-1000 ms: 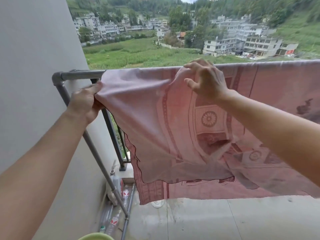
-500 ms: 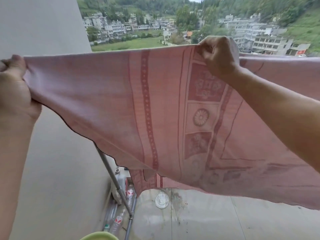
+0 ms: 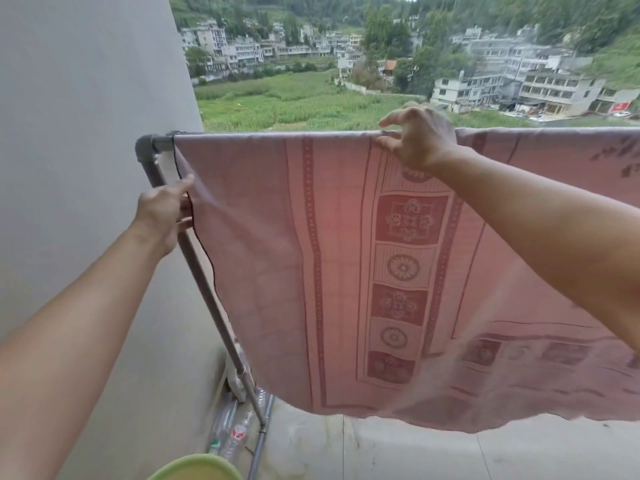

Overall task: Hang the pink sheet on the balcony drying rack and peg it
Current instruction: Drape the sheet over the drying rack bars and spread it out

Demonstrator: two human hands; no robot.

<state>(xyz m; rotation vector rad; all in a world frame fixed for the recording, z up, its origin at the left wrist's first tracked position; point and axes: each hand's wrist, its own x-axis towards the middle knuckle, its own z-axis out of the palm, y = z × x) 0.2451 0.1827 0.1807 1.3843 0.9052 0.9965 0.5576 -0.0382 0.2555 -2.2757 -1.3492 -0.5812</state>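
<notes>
- Pink sheet [image 3: 263,258] draped over top bar of drying rack [image 3: 145,148], hanging down the near side.
- Left grip [image 3: 162,213] pinching sheet's left edge, beside slanted rack leg.
- Right grip [image 3: 420,140] spread, fingers curved above top bar, thumb touching sheet.
- Plastic bottles [image 3: 235,434] on floor by rack foot.

I've laid the pink sheet [image 3: 270,271] over the drying rack [image 3: 157,143]. My left hand [image 3: 161,216] has dropped to its side edge

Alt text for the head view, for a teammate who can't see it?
A pink patterned fabric sheet drapes over the grey metal drying rack, no pegs visible. The left hand pinches its left edge; the right hand touches the top fold with its thumb.
</notes>
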